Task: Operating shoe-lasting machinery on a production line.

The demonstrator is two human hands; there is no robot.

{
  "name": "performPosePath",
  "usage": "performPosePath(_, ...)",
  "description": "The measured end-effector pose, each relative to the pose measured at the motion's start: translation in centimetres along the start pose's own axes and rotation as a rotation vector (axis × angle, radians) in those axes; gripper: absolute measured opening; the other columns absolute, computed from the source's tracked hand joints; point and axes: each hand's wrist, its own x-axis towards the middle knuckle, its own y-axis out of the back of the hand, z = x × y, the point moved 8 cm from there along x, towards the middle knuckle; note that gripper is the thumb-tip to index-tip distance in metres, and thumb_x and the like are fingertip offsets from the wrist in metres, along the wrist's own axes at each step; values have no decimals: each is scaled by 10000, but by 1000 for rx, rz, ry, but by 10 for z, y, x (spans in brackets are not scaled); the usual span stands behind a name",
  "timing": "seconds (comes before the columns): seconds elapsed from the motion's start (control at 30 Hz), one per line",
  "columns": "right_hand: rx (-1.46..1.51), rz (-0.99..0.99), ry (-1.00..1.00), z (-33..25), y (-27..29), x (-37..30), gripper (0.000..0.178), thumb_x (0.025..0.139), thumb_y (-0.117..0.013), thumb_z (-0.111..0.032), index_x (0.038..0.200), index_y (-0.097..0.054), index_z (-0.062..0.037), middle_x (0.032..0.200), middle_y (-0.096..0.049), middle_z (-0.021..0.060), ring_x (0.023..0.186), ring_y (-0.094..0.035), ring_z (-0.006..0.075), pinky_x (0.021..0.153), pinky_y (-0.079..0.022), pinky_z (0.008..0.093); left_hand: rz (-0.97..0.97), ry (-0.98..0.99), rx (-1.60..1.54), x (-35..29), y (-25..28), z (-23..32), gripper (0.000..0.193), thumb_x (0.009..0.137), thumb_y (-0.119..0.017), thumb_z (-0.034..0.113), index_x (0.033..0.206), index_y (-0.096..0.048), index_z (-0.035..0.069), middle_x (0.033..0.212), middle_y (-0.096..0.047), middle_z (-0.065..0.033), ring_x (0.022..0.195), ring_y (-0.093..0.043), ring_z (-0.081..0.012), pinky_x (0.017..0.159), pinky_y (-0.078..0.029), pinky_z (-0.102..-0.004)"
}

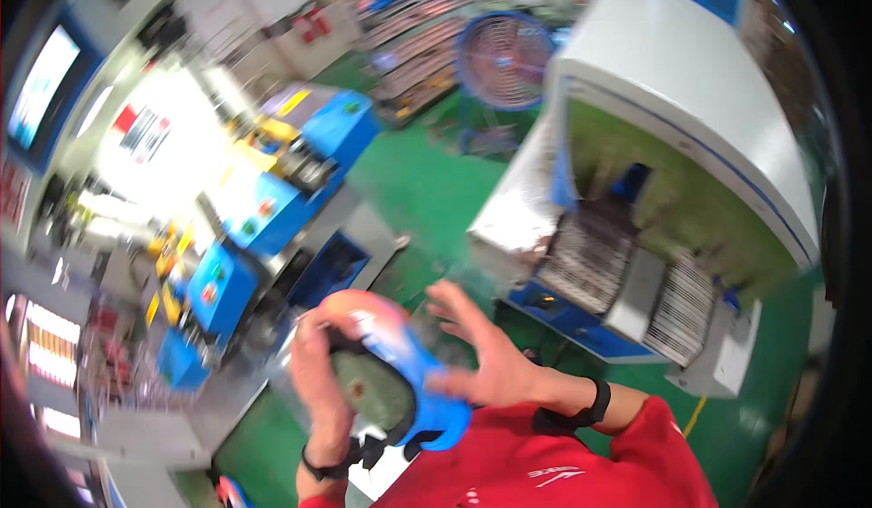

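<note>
An orange and blue shoe (427,372) with a black collar is held close in front of my red shirt. A dull green block with a small brown hole, like a shoe last (374,390), fills its opening. My left hand (320,381) grips the shoe's left side, fingers curled over its edge near the orange end. On the other side, my right hand (486,353) has its fingers spread, pointing up and left. Its thumb lies close to the blue side; blur hides whether they touch. Black bands circle both wrists.
At left stands a machine with blue control boxes (272,213) and a bright lit area. A white machine (681,81) with a green curtain and slatted conveyor (586,263) is at right. Beyond are a round blue fan (504,61) and a rack (409,49). The floor (418,181) is green.
</note>
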Motion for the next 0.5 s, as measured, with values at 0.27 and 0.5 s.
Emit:
performPosePath(0.27,-463,322,766,-104,51,-54,692,906,-655,-365,1394,-394,51,1486,-374,227,1396,-345,386,1166,-237,498,-560,-975,-137,-47,-113,186,272,834,-650,243,1022,-589,56,969,-655,-135,892,-624,-294,878,-435,-442)
performPosePath(0.5,-990,1447,805,-189,283,-120,748,803,-711,-195,1428,-385,55,1384,-503,220,1225,-529,287,1029,-423,400,-1190,-920,-625,-87,-176,222,566,854,-748,217,1347,-528,49,1354,-551,-187,1256,-536,-321,1118,-349,-473)
